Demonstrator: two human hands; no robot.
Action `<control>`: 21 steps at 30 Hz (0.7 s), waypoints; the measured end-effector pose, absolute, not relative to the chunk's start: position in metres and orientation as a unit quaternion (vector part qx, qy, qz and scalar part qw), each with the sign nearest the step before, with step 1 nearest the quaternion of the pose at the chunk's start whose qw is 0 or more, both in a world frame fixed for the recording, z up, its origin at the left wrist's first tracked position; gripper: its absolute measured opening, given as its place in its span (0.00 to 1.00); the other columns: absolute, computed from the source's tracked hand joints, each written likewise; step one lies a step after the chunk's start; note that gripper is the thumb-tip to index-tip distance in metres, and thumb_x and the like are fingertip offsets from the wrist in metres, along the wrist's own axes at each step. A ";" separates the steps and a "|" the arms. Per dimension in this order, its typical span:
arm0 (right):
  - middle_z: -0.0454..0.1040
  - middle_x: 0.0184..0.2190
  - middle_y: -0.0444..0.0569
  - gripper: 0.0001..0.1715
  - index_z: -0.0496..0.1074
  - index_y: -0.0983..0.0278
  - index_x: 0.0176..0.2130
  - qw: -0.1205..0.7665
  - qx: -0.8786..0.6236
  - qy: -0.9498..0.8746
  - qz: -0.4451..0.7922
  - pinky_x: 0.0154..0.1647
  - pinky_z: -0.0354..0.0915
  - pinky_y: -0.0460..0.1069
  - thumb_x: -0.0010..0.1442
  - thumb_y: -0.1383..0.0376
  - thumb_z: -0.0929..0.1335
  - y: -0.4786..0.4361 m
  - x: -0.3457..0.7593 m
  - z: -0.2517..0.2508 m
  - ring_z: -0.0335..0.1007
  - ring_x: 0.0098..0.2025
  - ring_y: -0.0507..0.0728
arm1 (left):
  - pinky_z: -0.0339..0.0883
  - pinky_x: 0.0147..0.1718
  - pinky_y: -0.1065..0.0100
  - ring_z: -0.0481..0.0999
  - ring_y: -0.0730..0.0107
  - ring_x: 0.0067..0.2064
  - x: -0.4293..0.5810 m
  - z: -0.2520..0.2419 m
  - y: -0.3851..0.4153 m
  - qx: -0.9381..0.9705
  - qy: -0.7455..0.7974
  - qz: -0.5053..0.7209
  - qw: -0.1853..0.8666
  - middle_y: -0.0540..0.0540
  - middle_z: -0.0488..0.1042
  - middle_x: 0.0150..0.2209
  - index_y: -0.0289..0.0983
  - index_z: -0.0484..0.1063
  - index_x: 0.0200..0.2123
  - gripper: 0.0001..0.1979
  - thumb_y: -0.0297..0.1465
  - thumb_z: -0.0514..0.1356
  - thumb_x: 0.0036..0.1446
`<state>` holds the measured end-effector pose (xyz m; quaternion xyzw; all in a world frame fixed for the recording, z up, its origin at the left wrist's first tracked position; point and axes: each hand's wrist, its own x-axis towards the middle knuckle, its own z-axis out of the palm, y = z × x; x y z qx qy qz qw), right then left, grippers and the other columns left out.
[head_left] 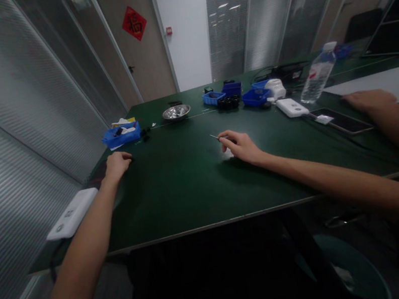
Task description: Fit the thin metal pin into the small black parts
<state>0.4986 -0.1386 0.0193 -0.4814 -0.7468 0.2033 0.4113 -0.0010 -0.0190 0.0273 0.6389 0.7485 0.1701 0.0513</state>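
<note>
My right hand [239, 147] hovers just over the middle of the green table [183, 188], its fingers pinched around a thin metal rod-like tool [214, 137]. The slim tip points up and to the left; the rest is hidden in my fingers. Over on the left side of the table is my left hand [118, 165], its thumb and fingers curled together. Something small and dark shows at the fingertips, too small to name. Beyond it stands a blue tray [123, 136] with mixed small items, and small black pieces [146, 134] lie beside that tray.
A shiny metal bowl [176, 113] stands toward the back, with more blue bins [254, 98] to its right. On the right are a water bottle [319, 76], a white power bank [292, 107], a phone [343, 120] and another person's hand [370, 99]. A white box [72, 214] sits at the left edge.
</note>
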 end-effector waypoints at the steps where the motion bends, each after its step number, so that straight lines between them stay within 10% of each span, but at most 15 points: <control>1: 0.81 0.33 0.47 0.25 0.76 0.63 0.54 0.411 -0.481 -0.748 0.202 0.33 0.62 0.51 0.73 0.48 0.63 -0.139 0.499 0.019 0.68 0.28 0.55 | 0.75 0.54 0.64 0.85 0.57 0.46 -0.002 0.027 -0.019 0.639 0.748 0.175 0.048 0.42 0.86 0.48 0.39 0.86 0.50 0.16 0.28 0.67 0.58; 21: 0.81 0.33 0.47 0.25 0.75 0.63 0.53 0.404 -0.478 -0.752 0.207 0.33 0.63 0.50 0.73 0.47 0.63 -0.138 0.499 0.020 0.69 0.29 0.56 | 0.73 0.57 0.65 0.83 0.58 0.48 -0.004 0.028 -0.022 0.669 0.715 0.197 0.047 0.41 0.86 0.46 0.37 0.87 0.45 0.14 0.27 0.64 0.58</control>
